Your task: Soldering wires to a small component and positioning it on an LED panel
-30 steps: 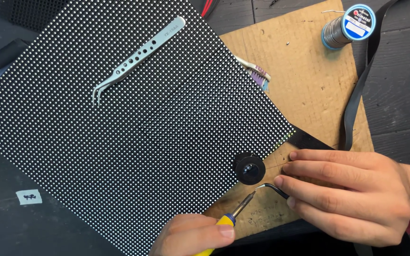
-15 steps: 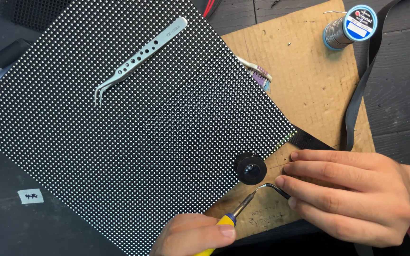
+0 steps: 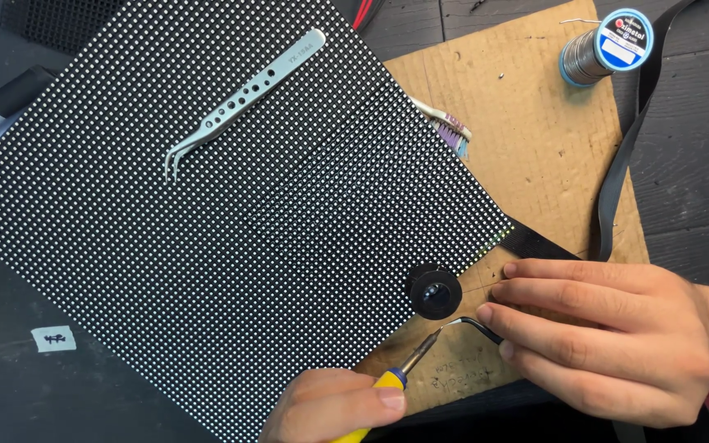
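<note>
Left hand (image 3: 334, 408) cut off below (wrist unseen), dotted panel (image 3: 231, 205) corners cropped, brush (image 3: 446, 130) half hidden

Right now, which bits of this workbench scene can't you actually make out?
Head view:
- Yellow-handled tool: handle end cut off by the bottom edge and the left hand.
- Black tweezers: grip hidden under the right hand.
- Brush: mostly under the dotted panel.
- Where the tips meet: too small.

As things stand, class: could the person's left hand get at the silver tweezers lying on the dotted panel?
Probably yes, but not freely. The tweezers lie uncovered on the panel with nothing across the path, yet the left hand is holding a yellow-handled tool and would have to put it down first.
</note>
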